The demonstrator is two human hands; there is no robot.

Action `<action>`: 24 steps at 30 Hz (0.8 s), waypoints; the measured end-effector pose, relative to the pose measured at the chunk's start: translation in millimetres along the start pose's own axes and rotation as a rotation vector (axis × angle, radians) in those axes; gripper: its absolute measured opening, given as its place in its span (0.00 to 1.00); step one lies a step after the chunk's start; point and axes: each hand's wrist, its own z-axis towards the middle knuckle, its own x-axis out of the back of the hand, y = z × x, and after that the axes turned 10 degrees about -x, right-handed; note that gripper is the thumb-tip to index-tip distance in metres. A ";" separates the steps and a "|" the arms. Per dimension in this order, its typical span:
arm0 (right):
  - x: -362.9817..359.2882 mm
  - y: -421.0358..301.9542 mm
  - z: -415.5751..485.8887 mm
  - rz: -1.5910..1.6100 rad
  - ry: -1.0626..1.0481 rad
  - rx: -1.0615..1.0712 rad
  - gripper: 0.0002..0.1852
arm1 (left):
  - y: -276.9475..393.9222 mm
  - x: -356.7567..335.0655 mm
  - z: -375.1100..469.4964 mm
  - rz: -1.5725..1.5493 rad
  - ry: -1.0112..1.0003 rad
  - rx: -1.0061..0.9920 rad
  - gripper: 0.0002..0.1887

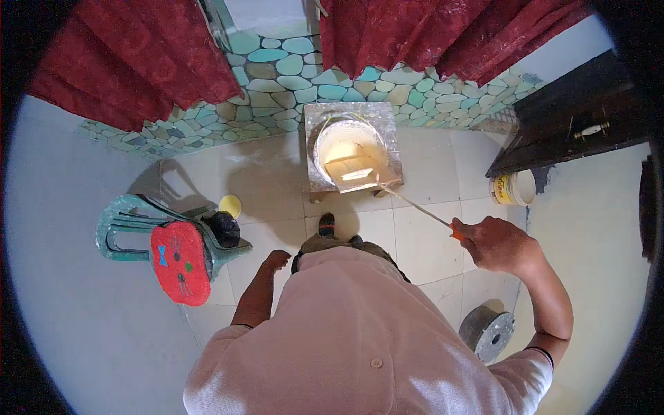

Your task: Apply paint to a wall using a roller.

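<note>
My right hand (495, 244) grips the orange handle (456, 230) of a long tool with a thin metal shaft (417, 206). At the shaft's far end is a pale, wet-looking head, perhaps a paint roller (358, 173), over the near side of a round bucket (332, 136). Pale paint or a similar coating lines the bucket's inner wall. It stands on a small, spattered wooden stool (386, 116). My left hand (279, 258) hangs at my left side with its fingers curled; whether it holds anything is not visible.
To the left, a green plastic chair (122, 254) bears a red mat (179, 264); a black bag (223, 228) and yellow lid (230, 206) lie nearby. At right are a labelled tub (511, 188), dark door (565, 119) and grey spool (487, 332). Red curtains (394, 31) hang ahead.
</note>
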 end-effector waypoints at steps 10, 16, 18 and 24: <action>13.4 -4.2 -2.4 0.049 0.015 -0.049 0.18 | 13.9 5.1 10.0 0.180 -0.120 -0.003 0.09; 23.4 -12.7 44.7 -0.037 -0.057 0.028 0.13 | 10.3 11.6 5.5 0.040 -0.014 -0.069 0.08; 18.9 -8.8 73.3 -0.043 -0.043 0.089 0.12 | 8.5 13.3 4.2 -0.037 0.021 -0.035 0.08; 8.7 -16.6 154.0 -0.145 -0.136 0.073 0.06 | 11.7 17.5 -9.0 -0.136 0.078 -0.031 0.07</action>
